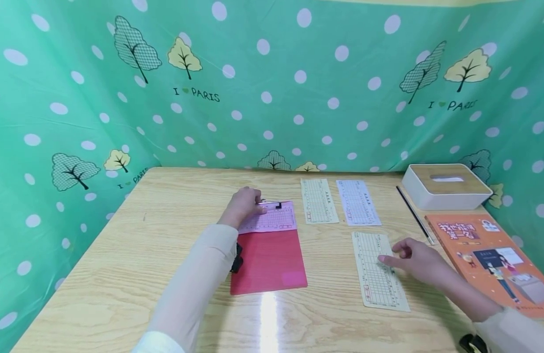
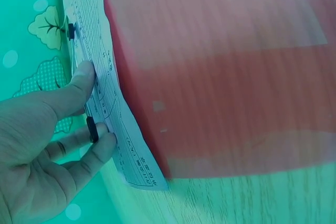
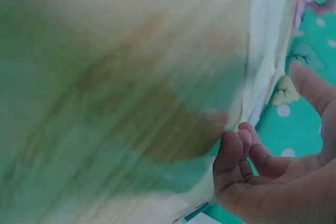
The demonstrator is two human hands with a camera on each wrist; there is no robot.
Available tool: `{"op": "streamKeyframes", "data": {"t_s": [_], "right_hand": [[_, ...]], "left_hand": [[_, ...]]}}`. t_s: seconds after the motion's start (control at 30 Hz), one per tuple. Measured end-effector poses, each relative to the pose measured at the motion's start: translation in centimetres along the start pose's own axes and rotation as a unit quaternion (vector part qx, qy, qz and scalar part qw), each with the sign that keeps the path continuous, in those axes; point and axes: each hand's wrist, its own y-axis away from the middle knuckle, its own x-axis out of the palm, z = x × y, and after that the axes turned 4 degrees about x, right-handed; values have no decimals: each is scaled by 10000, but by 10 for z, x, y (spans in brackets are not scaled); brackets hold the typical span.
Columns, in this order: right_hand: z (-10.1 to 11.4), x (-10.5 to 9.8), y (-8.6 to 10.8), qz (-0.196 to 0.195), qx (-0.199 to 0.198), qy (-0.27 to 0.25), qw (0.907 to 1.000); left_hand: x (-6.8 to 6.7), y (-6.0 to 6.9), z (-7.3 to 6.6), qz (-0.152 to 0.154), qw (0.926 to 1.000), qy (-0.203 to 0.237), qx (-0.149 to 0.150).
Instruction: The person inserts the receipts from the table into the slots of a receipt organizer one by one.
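Note:
A red clipboard [image 1: 269,262] lies on the table, with a pink printed form [image 1: 278,220] across its top under the metal clip [image 1: 272,204]. My left hand [image 1: 245,208] pinches the clip at the board's top edge; in the left wrist view, the left thumb [image 2: 83,80] presses near it, with fingertips beside its black end. To the right lies a pale yellow printed form [image 1: 378,279]. Over this form's right edge is my right hand [image 1: 419,262], thumb apart from its bent fingers and nothing held. Whether the right fingertips touch the paper cannot be told.
Behind lie another pale yellow form [image 1: 318,201] and a pale violet form [image 1: 358,203]. A dark pencil [image 1: 415,215], an orange book [image 1: 497,260] and a white tissue box with wooden lid [image 1: 448,201] occupy the right side. A green dotted curtain [image 1: 254,127] hangs behind the table.

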Motion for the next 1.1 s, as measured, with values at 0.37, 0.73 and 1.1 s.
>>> {"op": "streamKeyframes", "data": {"t_s": [0.37, 0.73, 1.1], "right_hand": [[8, 11, -1, -47, -311, 443, 9985], [14, 13, -3, -45, -949, 417, 9946], [20, 9, 7, 165, -270, 1350, 9903]], "left_hand": [[0, 1, 2, -92, 9999, -14, 135], [1, 1, 0, -72, 9999, 26, 119], [1, 1, 1, -62, 9999, 18, 77]]}}
